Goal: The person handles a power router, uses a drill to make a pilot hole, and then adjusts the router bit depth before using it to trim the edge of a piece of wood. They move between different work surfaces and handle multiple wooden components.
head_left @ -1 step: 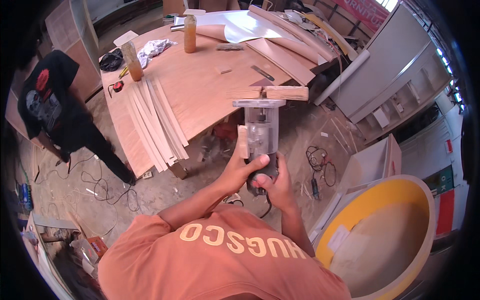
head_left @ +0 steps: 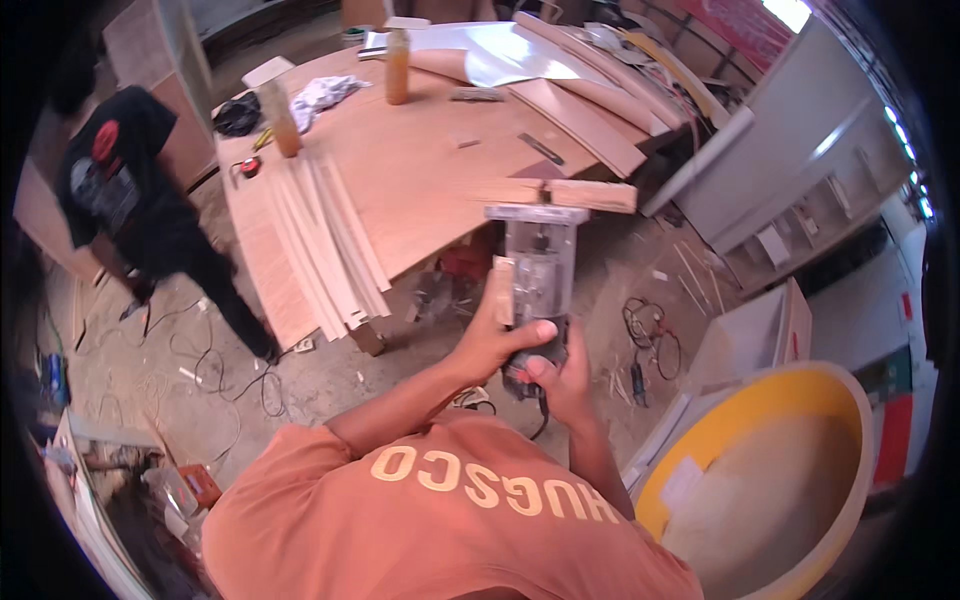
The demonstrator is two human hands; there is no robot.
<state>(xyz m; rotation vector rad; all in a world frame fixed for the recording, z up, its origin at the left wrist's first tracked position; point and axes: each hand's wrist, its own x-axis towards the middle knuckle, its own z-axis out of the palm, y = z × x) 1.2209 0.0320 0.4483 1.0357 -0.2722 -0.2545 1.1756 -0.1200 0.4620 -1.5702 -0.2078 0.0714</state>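
While a stack of thin wooden strips covers the plywood table's near-left edge, both hands clutch a trimmer router beyond the table's front edge. The left hand wraps its body; the right hand grips its lower end. Its long axis runs upright, base plate topmost beside a wooden block. Open floor lies beneath, strewn with cables.

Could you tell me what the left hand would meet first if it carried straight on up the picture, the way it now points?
Probably the small wooden block it already touches beside the clear-based power tool; depth is unclear.
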